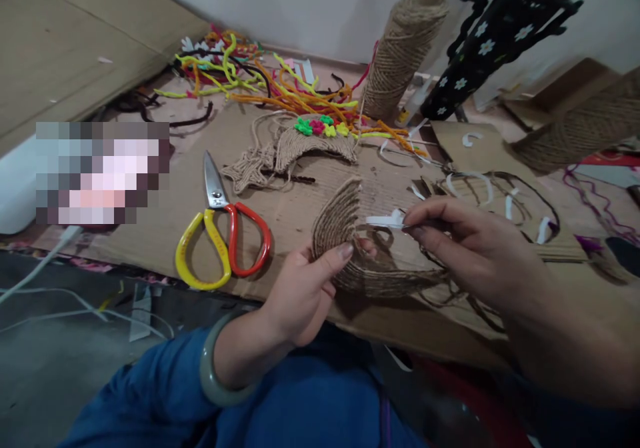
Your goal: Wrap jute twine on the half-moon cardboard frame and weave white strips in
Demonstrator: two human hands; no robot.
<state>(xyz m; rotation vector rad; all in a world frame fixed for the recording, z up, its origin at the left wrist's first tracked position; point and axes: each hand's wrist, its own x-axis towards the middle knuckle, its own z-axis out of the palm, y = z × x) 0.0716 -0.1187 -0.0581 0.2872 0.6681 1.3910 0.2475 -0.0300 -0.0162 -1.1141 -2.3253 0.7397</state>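
Observation:
My left hand point(305, 288) grips a curved piece made of rows of jute twine point(333, 218), thumb on the near side. Its lower part bends to the right under my right hand point(465, 248). Thumb and forefinger of that right hand pinch a thin white strip point(383, 221), whose free end points left toward the twine rows. Scissors point(223, 235) with one yellow and one red handle lie to the left of my hands. Behind them rests a second twine piece point(315, 151) with small green, pink and yellow flowers point(320, 127) along its top.
Orange, yellow and dark pipe cleaners point(280, 91) are heaped at the back. A large twine spool point(405, 55) stands by a black flowered object point(485, 48). White strips and dark cord lie on cardboard point(465, 148) at right. A blurred-out device point(110, 175) with a white cable is at left.

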